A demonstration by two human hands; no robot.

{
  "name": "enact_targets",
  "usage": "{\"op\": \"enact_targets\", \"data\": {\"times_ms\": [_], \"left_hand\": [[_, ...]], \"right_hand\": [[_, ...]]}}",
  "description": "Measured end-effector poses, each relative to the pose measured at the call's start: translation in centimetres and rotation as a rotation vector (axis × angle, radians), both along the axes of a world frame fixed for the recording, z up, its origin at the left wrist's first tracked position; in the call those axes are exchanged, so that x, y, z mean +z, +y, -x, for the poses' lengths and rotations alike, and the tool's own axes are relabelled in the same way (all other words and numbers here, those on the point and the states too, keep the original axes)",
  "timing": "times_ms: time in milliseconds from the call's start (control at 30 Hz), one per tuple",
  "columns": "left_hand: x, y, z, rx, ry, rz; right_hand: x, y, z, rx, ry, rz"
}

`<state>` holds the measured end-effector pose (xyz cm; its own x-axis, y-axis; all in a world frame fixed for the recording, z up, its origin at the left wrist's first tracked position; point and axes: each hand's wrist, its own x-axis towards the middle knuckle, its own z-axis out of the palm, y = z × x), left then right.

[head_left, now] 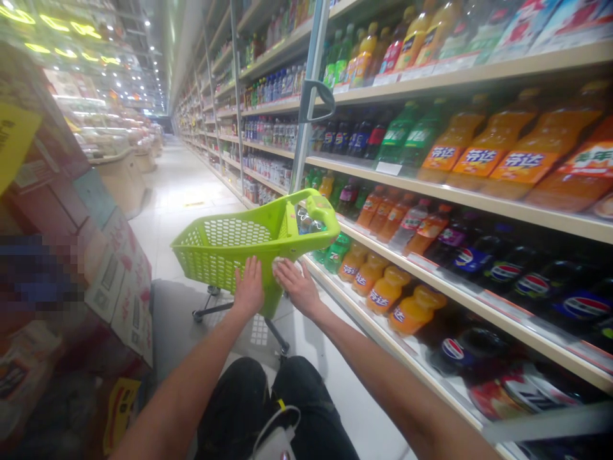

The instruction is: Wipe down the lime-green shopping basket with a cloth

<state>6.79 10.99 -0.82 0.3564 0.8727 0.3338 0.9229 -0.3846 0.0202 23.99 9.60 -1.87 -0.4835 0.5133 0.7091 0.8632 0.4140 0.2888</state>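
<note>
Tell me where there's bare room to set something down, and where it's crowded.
Bare floor tiles run between the cardboard boxes and the lime-green shopping cart; the cart's basket looks open too. Shelves of orange soda bottles at right are crowded.

The person's left hand [249, 287] is pressing flat, fingers spread, against the near wall of a lime-green plastic shopping trolley [230, 246], and the right hand [297, 287] is lying across a crumpled white wad [280, 267] on that same wall. The trolley is standing on its wheeled frame on the tiled aisle floor [184, 198], just beside wooden shelves [460, 198] carrying orange soda bottles [522, 160] and Pepsi bottles [488, 271], opposite a cardboard display [119, 281].
</note>
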Motion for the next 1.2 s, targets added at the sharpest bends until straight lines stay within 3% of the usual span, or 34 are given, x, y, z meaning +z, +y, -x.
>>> {"op": "enact_targets", "data": {"times_ms": [200,267,333,533,733,933,1200], "left_hand": [[3.0,2.6,-0.1,0.032,-0.019,-0.005],[3.5,3.0,-0.7,0.038,-0.018,0.036],[3.7,3.1,-1.4,0.05,-0.024,0.061],[4.0,2.8,-2.1,0.02,-0.038,0.084],[3.7,3.1,-1.7,-0.098,0.006,0.064],[2.1,3.5,0.0,0.079,-0.028,0.068],[2.3,3.0,0.3,0.029,0.033,0.096]], "right_hand": [[7.3,0.9,-2.4,-0.182,0.247,-0.106],[8.6,1.4,-2.7,-0.218,0.255,-0.062],[8.8,1.9,-2.2,-0.222,0.235,0.002],[7.5,3.3,1.0,-0.153,0.158,0.17],[6.5,3.7,-0.8,-0.143,0.192,0.014],[3.3,3.0,-1.0,-0.067,0.111,-0.027],[-0.6,2.7,1.3,0.009,-0.024,0.17]]}}
